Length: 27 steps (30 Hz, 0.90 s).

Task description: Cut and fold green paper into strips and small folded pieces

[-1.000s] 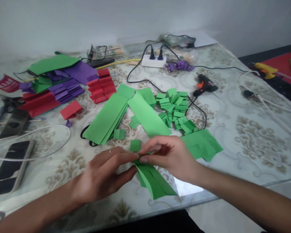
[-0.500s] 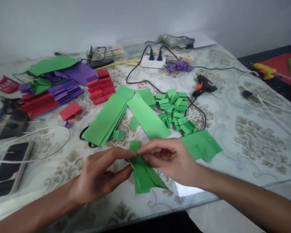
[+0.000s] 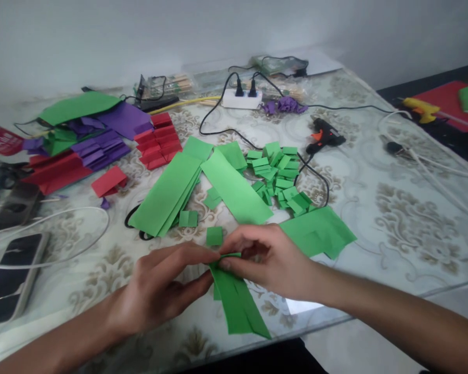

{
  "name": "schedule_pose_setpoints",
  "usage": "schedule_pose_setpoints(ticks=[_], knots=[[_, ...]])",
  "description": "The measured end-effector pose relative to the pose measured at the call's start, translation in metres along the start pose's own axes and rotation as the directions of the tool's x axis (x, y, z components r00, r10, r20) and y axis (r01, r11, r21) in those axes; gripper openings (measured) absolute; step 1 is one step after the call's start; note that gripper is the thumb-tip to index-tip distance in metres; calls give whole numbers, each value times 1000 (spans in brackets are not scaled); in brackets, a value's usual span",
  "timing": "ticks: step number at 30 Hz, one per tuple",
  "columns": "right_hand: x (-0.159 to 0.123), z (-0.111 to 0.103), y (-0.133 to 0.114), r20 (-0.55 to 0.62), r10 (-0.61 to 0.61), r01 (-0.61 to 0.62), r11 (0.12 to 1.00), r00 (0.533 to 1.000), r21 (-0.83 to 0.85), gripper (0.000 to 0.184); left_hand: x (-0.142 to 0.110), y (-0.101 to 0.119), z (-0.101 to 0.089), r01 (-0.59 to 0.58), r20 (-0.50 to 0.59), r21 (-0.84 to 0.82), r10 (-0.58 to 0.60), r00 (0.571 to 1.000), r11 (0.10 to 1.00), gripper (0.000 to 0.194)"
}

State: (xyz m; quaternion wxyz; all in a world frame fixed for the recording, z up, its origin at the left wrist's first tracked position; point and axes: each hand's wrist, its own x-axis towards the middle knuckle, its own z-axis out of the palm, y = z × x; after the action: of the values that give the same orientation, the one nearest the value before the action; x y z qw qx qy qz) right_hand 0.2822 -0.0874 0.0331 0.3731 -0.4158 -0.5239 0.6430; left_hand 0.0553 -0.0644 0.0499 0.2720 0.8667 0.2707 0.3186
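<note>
A green paper strip (image 3: pixel 239 304) with creases hangs toward the table's front edge, its upper end pinched by both hands. My left hand (image 3: pixel 166 285) grips the strip's left side between thumb and fingers. From the right, my right hand (image 3: pixel 267 257) pinches the folded top edge between thumb and forefinger. Just beyond the fingertips lies a small green paper square (image 3: pixel 214 236). Farther off are a stack of long green strips (image 3: pixel 167 192), a single green strip (image 3: pixel 237 187) and a heap of small folded green pieces (image 3: pixel 276 176).
A black glue gun (image 3: pixel 325 135) lies right of the heap, its cable running to a white power strip (image 3: pixel 242 98). Red folded paper (image 3: pixel 159 143) and purple paper (image 3: pixel 101 150) are at left. A phone (image 3: pixel 15 275) rests front left; a yellow glue gun (image 3: pixel 423 110) is far right.
The held strip's lower end has swung down and nearer the table's front edge. Both hands keep their pinch at its top, where a narrow folded edge now shows. The view has shifted slightly.
</note>
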Motion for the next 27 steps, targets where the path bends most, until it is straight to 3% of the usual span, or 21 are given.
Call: schedule_pose_setpoints(ticks=[5,9,16,27], knots=[[-1,-3,-1,42,-6,11,993,999,-117,19,-5,-3,3,-3,31,1,3,1000,1000,23],[-1,-3,-3,18,-84,86,976,996,-201,17,-8,-7,5,137,10,-118,-136,991,984,23],[0,-1,-1,-2,-138,135,968,990,-214,18,-2,-9,9,330,97,-221,-316,944,918,8],[0,-6,3,63,-238,240,856,969,-457,7,1,-5,8,390,216,-169,-352,911,905,13]])
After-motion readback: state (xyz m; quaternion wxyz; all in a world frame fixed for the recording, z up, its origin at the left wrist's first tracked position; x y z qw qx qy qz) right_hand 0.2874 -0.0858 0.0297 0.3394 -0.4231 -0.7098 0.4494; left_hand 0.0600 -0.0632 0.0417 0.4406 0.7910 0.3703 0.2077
